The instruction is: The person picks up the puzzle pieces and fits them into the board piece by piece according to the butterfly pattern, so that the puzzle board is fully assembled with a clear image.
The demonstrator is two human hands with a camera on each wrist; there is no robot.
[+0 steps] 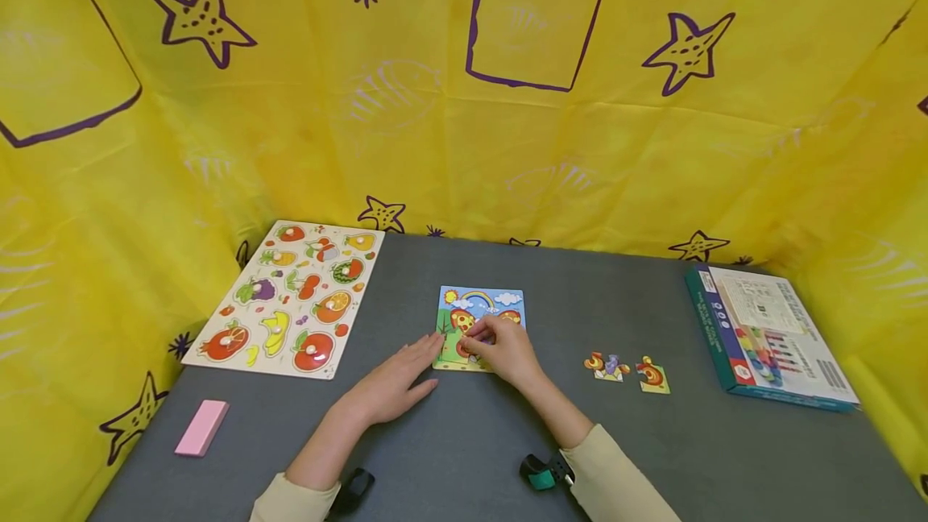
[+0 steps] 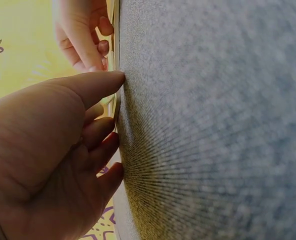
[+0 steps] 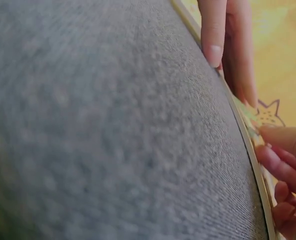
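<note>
A small picture puzzle board (image 1: pixel 507 298), with a rainbow and sun along its top, lies on the grey table in the head view. My right hand (image 1: pixel 506 349) is over its lower part, thumb and forefinger pinching a puzzle piece (image 1: pixel 453 346). In the right wrist view, the right hand (image 3: pixel 290 170) is at the board's edge, and the fingers hide part of the piece. My left hand (image 1: pixel 397 381) rests at the board's left side with its fingers extended; in the left wrist view, the left hand (image 2: pixel 48 145) has its fingertips down by the table.
Two loose puzzle pieces, a purple-and-orange piece (image 1: pixel 607 366) and an orange piece (image 1: pixel 654 375), lie right of the board. A fruit peg board (image 1: pixel 242 321) is at the left, a pink block (image 1: pixel 202 428) nearer. A box (image 1: pixel 779 337) lies at the right. Yellow cloth (image 1: pixel 435 143) hangs behind.
</note>
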